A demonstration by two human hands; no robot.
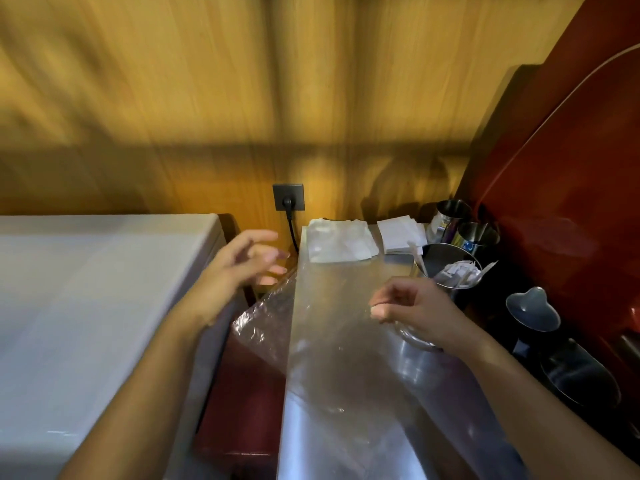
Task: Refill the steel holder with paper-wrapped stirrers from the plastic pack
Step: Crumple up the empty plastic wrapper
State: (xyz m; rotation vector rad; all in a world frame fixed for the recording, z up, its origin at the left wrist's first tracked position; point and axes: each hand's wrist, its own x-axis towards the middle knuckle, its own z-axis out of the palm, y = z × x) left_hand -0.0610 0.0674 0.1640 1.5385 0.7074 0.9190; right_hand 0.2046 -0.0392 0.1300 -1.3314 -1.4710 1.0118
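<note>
A steel holder (437, 258) stands at the right of the steel counter (346, 278), with several white paper-wrapped stirrers (457, 273) leaning inside it. A clear plastic pack (311, 344) lies spread over the counter and hangs off its left edge. It looks flat, and I cannot tell whether any stirrers are inside. My left hand (242, 263) hovers above the pack's upper left corner with fingers spread, holding nothing. My right hand (408, 306) is just in front of the holder with fingers curled. The view is blurred, so I cannot tell whether it pinches the plastic.
Folded white napkins (341, 240) and a stack of square white paper (400, 233) lie at the back of the counter. Two more steel cups (464, 223) stand behind the holder, dark steel jugs (533, 313) to the right. A white appliance top (97, 289) lies left. A plugged wall socket (288, 197) is behind.
</note>
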